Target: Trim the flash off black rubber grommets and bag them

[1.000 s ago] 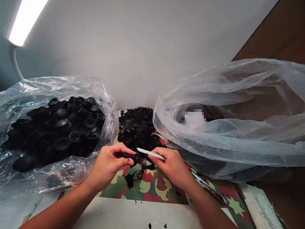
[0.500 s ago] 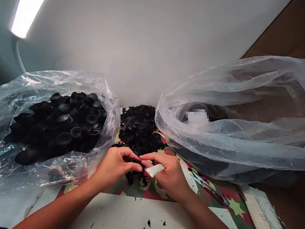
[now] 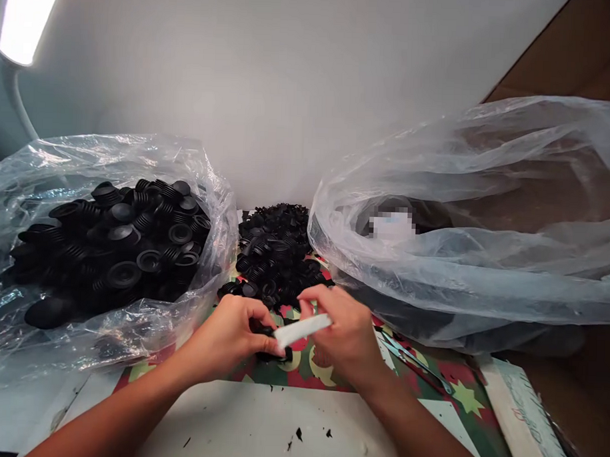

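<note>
My left hand (image 3: 234,336) pinches a small black rubber piece (image 3: 266,331) between thumb and fingers; part of the piece is hidden by the hand. My right hand (image 3: 349,333) is closed around a flat white strip-like tool (image 3: 303,330), whose far end reaches the left thumb. What kind of tool it is I cannot make out. Just beyond both hands lies a heap of black ribbed rubber plugs and scraps (image 3: 271,257). On the left, a clear plastic bag (image 3: 218,219) stands open around many larger-looking ribbed black plugs (image 3: 124,242).
A second clear plastic bag (image 3: 483,278) gapes open on the right. Slim metal scissors or tweezers (image 3: 420,369) lie on the patterned cloth (image 3: 472,397), beside a worn white block (image 3: 516,416). Black specks dot the white board (image 3: 238,419) in front. A lamp (image 3: 27,22) glows upper left.
My right hand has drawn slightly away from my left, and the white tool has swung toward the left thumb. Dark material that hung below the fingers shows less. The view has shifted slightly.
</note>
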A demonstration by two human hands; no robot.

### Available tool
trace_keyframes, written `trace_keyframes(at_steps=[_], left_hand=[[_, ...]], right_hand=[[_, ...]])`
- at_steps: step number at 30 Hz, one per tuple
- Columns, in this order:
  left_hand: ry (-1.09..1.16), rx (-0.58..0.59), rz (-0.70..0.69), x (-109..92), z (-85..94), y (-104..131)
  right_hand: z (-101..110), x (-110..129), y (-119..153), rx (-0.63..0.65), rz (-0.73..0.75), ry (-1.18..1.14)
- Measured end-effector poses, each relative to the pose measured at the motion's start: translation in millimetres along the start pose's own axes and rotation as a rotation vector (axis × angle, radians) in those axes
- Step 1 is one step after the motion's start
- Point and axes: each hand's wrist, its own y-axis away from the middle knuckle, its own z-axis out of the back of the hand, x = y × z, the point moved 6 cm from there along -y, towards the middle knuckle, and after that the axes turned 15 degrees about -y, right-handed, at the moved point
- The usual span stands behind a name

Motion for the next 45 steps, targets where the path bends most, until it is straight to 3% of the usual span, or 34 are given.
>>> trace_keyframes(at_steps=[3,6,8,15,19,22,25,28,33,37,41,45], left_hand=[[-0.003,-0.032,-0.011,1,3.4,0],[-0.036,-0.139,-0.033,0,11.4,0],[-0.067,-0.167,-0.046,-2,13.3,0],[-0.217,-0.206,-0.098,-9,12.2,1],[-0.283,-0.216,-0.134,-11,10.9,0],[-0.296,-0.243,-0.181,-13,12.5,1],[-0.217,-0.245,-0.209,-14,16.0,4],[-0.095,-0.279,-0.184,-12,23.3,5],[0.146,-0.256,-0.171,-5,26.8,1],[0.302,-0.166,-0.158,-3,20.8,-2],[0.324,-0.149,-0.165,-4,18.8,-5],[0.201,-0.227,-0.237,-3,21.1,-6]], right_hand=[[4,-14,-2,0.038,-0.200,-0.149],[-7,-12,0,0.166,-0.261,-0.278],[-13,-6,2,0.175,-0.218,-0.273],[-26,15,11,0.163,0.144,-0.186],[-31,18,14,0.135,0.196,-0.045],[-22,9,9,0.059,0.100,0.033],[1,-13,1,-0.078,-0.079,0.064],[12,-36,-3,-0.066,-0.304,-0.115],[-7,-43,3,0.071,-0.547,-0.436],[-18,-30,7,0.094,-0.543,-0.574],[-21,-19,6,0.117,-0.514,-0.662],[-31,-18,11,0.169,-0.632,-0.768]])
